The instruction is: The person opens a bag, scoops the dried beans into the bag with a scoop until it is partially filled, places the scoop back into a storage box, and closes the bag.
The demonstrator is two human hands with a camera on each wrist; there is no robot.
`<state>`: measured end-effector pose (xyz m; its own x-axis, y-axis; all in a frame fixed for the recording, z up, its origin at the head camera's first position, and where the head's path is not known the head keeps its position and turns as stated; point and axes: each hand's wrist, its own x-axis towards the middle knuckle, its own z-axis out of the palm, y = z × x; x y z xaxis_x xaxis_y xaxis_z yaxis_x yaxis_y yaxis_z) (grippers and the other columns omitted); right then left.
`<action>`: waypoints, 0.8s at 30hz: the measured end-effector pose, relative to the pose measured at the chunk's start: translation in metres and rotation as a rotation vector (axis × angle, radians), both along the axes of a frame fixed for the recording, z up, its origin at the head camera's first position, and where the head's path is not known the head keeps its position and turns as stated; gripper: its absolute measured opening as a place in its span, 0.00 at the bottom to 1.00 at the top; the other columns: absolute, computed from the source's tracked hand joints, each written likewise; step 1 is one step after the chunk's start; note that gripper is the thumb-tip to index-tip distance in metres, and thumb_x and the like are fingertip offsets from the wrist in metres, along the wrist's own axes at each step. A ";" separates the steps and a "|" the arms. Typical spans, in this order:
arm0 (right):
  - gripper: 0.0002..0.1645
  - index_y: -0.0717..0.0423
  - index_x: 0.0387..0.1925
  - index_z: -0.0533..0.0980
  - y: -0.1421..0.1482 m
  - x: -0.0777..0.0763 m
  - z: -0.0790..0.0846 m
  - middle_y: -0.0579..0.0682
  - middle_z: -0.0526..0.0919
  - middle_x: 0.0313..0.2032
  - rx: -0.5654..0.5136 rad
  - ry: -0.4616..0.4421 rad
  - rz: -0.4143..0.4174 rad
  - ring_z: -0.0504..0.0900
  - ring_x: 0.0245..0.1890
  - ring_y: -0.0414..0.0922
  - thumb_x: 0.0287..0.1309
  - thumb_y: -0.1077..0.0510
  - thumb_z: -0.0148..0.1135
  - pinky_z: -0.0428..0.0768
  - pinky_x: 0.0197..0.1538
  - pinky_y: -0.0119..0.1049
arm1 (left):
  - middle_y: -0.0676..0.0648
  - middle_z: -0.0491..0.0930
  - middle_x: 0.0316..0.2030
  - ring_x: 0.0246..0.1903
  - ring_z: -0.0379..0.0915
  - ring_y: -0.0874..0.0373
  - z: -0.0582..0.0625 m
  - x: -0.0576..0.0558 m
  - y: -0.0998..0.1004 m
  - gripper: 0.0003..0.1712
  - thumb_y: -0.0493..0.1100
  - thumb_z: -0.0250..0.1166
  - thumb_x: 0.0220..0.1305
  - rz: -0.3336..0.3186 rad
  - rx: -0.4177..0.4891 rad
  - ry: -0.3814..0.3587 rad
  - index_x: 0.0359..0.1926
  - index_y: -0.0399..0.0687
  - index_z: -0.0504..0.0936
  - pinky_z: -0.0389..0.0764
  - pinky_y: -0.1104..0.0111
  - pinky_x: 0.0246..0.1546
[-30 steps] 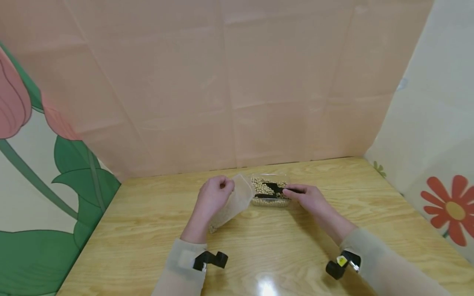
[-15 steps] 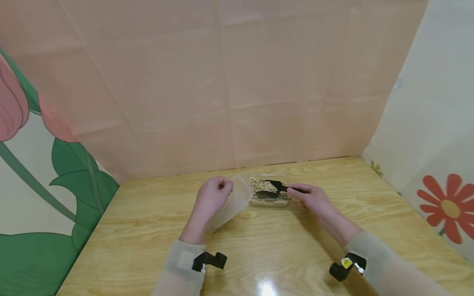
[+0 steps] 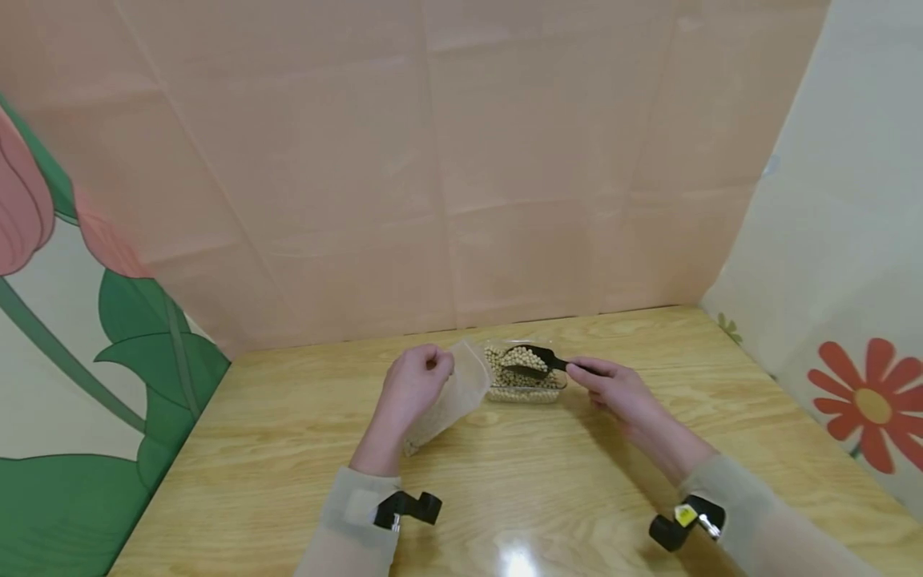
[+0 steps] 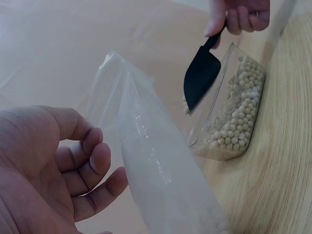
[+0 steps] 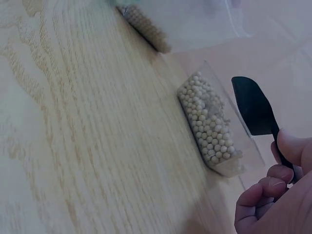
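My left hand (image 3: 417,383) pinches the upper edge of a translucent plastic bag (image 3: 457,391) between curled fingers and thumb. The bag tilts, its mouth toward a clear plastic box (image 3: 524,388) of small round cream beads. Some beads (image 5: 145,28) lie at the bag's lower end in the right wrist view. With thumb and fingers, my right hand (image 3: 616,389) grips the handle of a black scoop (image 3: 556,362). A heap of beads (image 3: 525,358) fills the scoop, which sits over the box just right of the bag. In the left wrist view, the scoop (image 4: 202,73) shows mostly its dark side.
Box and bag are on a wood-grain table (image 3: 288,449). Behind it hangs a pink sheet (image 3: 346,176); a wall with a painted red flower (image 3: 872,405) stands on the right. Both wrists wear straps with small black cameras.
The scoop has come up out of the beads in the box, now loaded. My right hand has moved slightly right with it. My left hand and the bag have stayed nearly still.
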<state>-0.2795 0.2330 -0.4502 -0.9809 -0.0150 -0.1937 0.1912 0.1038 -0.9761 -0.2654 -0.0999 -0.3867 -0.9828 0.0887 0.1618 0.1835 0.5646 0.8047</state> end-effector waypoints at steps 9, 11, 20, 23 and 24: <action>0.43 0.63 0.80 0.69 0.003 0.007 0.016 0.43 0.75 0.58 0.009 0.023 0.033 0.67 0.31 0.37 0.77 0.44 0.70 0.76 0.47 0.39 | 0.50 0.73 0.24 0.23 0.62 0.55 0.001 0.000 0.000 0.16 0.44 0.57 0.79 -0.008 0.001 0.004 0.29 0.50 0.78 0.67 0.60 0.32; 0.43 0.62 0.81 0.68 0.004 0.009 0.020 0.42 0.75 0.56 0.008 0.022 0.038 0.67 0.31 0.38 0.77 0.44 0.69 0.76 0.48 0.38 | 0.50 0.73 0.24 0.23 0.62 0.55 0.001 0.000 0.000 0.16 0.44 0.57 0.79 -0.008 0.000 0.006 0.29 0.49 0.78 0.67 0.60 0.32; 0.40 0.61 0.78 0.72 0.003 0.016 0.034 0.43 0.74 0.59 -0.003 0.045 0.049 0.67 0.32 0.38 0.76 0.44 0.71 0.77 0.48 0.37 | 0.50 0.75 0.25 0.23 0.63 0.55 -0.001 -0.001 0.000 0.16 0.45 0.58 0.78 -0.004 -0.006 0.013 0.29 0.50 0.79 0.68 0.60 0.31; 0.39 0.60 0.77 0.74 0.002 0.019 0.037 0.44 0.74 0.59 0.005 0.048 0.052 0.68 0.32 0.38 0.76 0.43 0.71 0.78 0.50 0.36 | 0.50 0.75 0.25 0.23 0.64 0.55 -0.001 -0.001 0.000 0.16 0.45 0.58 0.78 0.000 -0.009 0.012 0.29 0.50 0.79 0.68 0.60 0.31; 0.39 0.60 0.76 0.75 0.002 0.020 0.039 0.44 0.74 0.59 0.008 0.049 0.053 0.68 0.32 0.38 0.75 0.43 0.71 0.78 0.50 0.36 | 0.50 0.75 0.25 0.23 0.64 0.55 -0.001 -0.001 0.000 0.16 0.45 0.58 0.78 0.001 -0.010 0.012 0.29 0.50 0.79 0.68 0.60 0.31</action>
<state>-0.2596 0.2350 -0.4114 -0.9872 -0.0659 -0.1455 0.1369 0.1199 -0.9833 -0.2662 -0.0997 -0.3880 -0.9809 0.0893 0.1726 0.1924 0.5731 0.7966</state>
